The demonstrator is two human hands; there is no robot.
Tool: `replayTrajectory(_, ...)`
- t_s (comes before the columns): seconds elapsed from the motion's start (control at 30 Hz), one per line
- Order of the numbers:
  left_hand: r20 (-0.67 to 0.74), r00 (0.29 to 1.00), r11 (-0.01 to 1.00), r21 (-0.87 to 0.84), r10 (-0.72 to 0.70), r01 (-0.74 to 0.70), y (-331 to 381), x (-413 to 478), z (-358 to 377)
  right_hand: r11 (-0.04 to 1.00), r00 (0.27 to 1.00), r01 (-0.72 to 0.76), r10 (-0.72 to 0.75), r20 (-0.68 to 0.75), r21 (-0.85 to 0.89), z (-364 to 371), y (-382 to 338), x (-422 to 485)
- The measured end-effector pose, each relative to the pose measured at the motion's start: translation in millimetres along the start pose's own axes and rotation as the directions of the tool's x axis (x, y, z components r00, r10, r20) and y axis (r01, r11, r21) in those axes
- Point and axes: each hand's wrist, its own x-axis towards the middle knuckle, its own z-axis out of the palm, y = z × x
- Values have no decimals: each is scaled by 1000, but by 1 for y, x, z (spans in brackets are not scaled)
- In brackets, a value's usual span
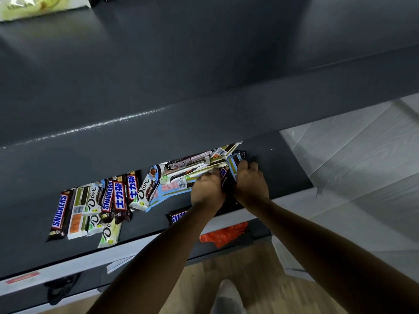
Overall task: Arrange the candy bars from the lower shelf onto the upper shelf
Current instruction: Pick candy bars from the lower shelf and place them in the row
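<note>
While both arms reach down to the lower shelf (283,168), the left hand (207,192) and right hand (250,183) close together around a bundle of candy bars (229,175) near its right end. More bars (95,207) lie scattered to the left on that shelf, and the upper shelf (204,75) above is bare in the middle.

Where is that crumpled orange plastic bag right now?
In the head view, the crumpled orange plastic bag lies low and right of centre, beneath the dark grey shelf of candy bars, between the person's forearms.
</note>
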Motion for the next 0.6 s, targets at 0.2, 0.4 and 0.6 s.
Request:
replayTrajectory(0.2,47,996,998,0,-70,70,-14,-24,-21,996,997,44,-39,-68,74,-18,-1,-17)
replayTrajectory(0.4,-5,1000,1000,9,-28,28,-36,-72,-61,993,995,14,-2,-95,117,-37,-16,-68)
replayTrajectory(0.6,-130,990,994,-86,56,-68,-59,-139,-106,975,989,117,-97,-108,190,-58,-52,-135)
